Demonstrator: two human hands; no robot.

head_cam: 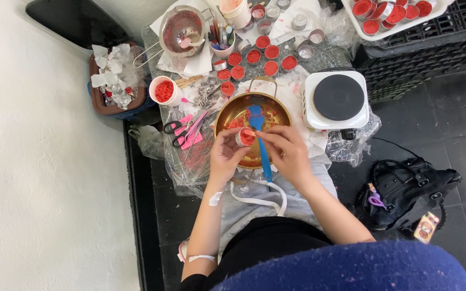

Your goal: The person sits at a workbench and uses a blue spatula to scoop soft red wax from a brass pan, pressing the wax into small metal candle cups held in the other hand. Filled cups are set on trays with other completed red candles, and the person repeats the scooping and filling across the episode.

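Your left hand (225, 156) was closed round a small round tin (244, 137) w/ red filling, held over the near rim of the gold pan (227, 116). Your right hand (287, 151) pinched the handle of the blue spatula (260, 134), fingers curled on it abt halfway down.

Key relation: the spatula's long axis ran almost straight away from you, blade end resting far out in the pan, handle end pointing back toward your lap. The tin sat just left of the handle, touching or nearly so; can't tell which. So the tin lay btwn your two hands, left hand holding it, right hand just beside it on the other side of the handle.

Inside the pan: red bits scattered on the bottom, mostly left of the blade.

Around it: a white hot plate (336, 99) w/ a dark round top stood just right of the pan, close to your right wrist. Filled red tins (254, 62) sat in rows beyond the pan, well apart from your hands. A white cup of red chunks (164, 90) stood far left; scissors (176, 129) and pink tools lay left of the pan, near your left hand. A black bag (405, 188) sat on the floor at right.

Nothing stood btwn tin and pan; only the spatula handle crossed that space.
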